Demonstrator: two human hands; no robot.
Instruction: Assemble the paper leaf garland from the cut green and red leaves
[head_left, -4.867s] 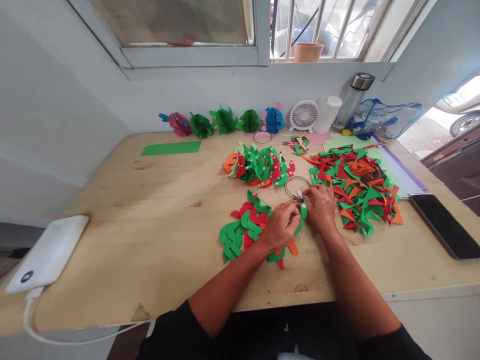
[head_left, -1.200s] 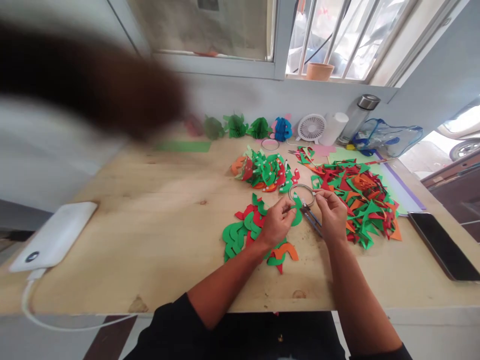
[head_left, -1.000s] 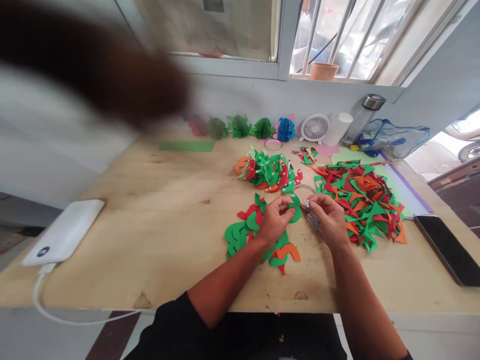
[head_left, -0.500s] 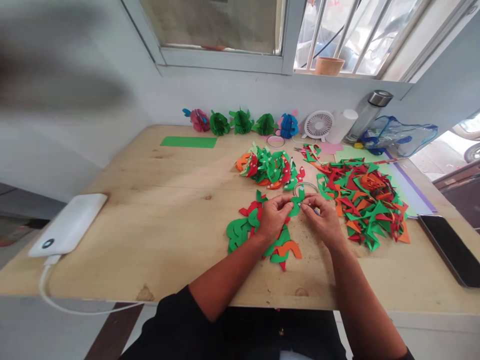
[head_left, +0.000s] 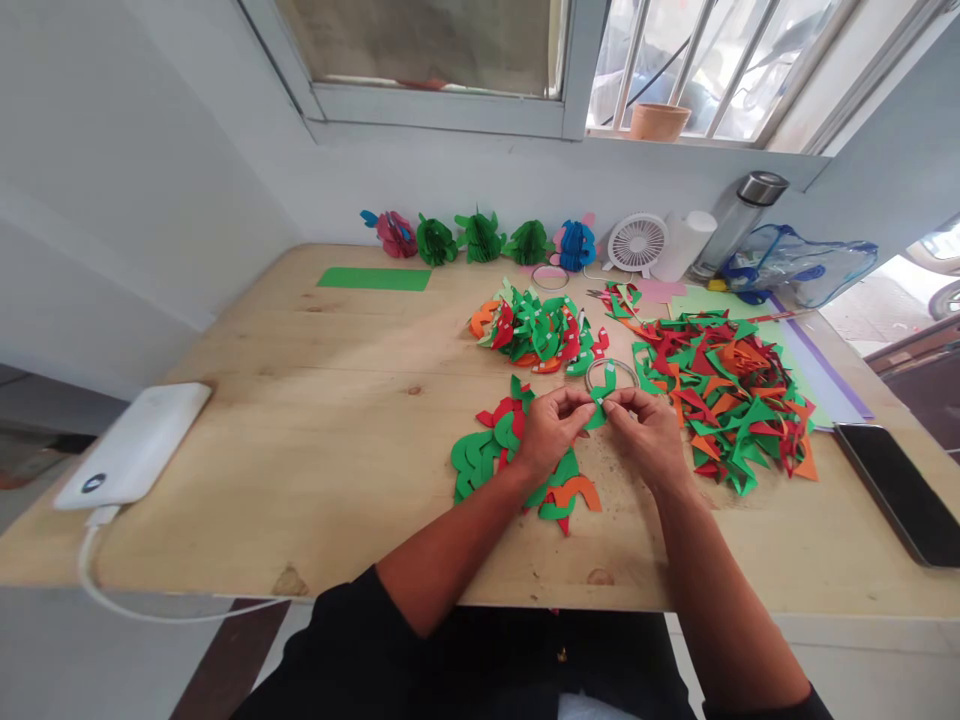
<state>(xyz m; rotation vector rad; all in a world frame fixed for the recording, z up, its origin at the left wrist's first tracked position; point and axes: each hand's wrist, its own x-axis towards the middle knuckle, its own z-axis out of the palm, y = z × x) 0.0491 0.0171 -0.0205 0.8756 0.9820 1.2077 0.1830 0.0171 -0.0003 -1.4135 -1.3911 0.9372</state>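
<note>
Okay, from my remote seat I see the left hand [head_left: 553, 432] with its grip clamped on a green paper piece [head_left: 604, 382], while the right hand [head_left: 651, 430] has its grip pinched on the piece's right side, beside a small white square [head_left: 600, 402]. That piece sits between both sets of fingertips, over the bench [head_left: 337, 440], nearer its right edge than its left. A thin ring [head_left: 634, 369] lies just behind, toward the back edge. I've got a pile of curved paper pieces [head_left: 480, 460] beside and partly under the left forearm, and a heap of white-dotted pieces [head_left: 536, 325] farther toward the back edge. Over by the right edge, there's a big mound of offcuts [head_left: 735, 390] and a phone [head_left: 904, 492]; near the left front corner, a white power bank [head_left: 136, 445].
</note>
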